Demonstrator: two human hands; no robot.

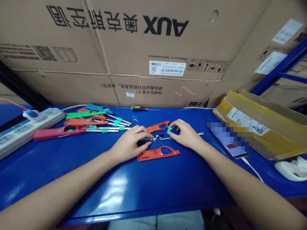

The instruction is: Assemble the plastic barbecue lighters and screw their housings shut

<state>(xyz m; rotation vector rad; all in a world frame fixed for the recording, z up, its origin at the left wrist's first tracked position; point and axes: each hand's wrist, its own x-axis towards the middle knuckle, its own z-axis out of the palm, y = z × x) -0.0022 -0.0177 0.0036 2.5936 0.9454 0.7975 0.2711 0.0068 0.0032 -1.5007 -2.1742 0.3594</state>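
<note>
My left hand (130, 142) is closed around a dark, narrow lighter fuel tank (146, 139), with a small white fitting and thin wire at its right end. Between the thumb and fingers of my right hand (184, 132) is a small green lighter trigger (169, 128). An orange lighter shell half (157, 127) lies behind the tank, partly covered by my left fingers. Nearer to me, the other orange shell half (150, 155) rests with its inside facing up. A thin metal tube (200, 134) pokes out to the right from beneath my right hand.
Several lighters, including a red lighter (57, 132), lie left beside a power strip (48, 123). A yellow-black screwdriver (139, 108) lies at the back against a large carton (124, 48). To the right are a phone (236, 151) on a cable and a taped box (275, 150).
</note>
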